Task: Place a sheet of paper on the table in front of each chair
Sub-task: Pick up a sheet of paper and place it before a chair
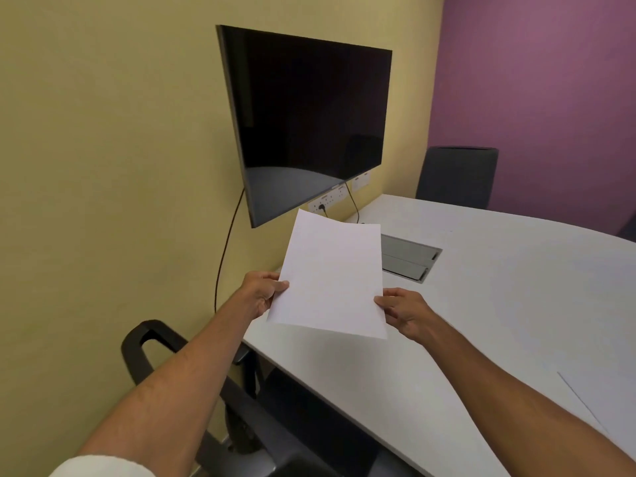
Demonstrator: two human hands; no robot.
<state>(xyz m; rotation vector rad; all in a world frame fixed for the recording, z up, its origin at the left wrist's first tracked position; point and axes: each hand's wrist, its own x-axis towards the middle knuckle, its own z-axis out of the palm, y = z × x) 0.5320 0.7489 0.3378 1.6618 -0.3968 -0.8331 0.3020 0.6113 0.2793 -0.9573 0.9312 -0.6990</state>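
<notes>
I hold a blank white sheet of paper point(332, 277) in the air over the near left corner of the white table point(499, 297). My left hand point(263, 292) pinches its left edge and my right hand point(404, 313) pinches its right edge. A black chair point(220, 401) with an armrest stands directly below me, pushed toward the table's near edge. A second dark chair point(456, 177) stands at the table's far side by the purple wall. The faint edge of another white sheet point(581, 404) shows on the table at the right.
A dark wall-mounted screen point(306, 118) hangs on the yellow wall, just beyond the paper, with a cable running down. Wall sockets point(327, 201) sit under it. A grey cable hatch point(407, 258) is set into the table top.
</notes>
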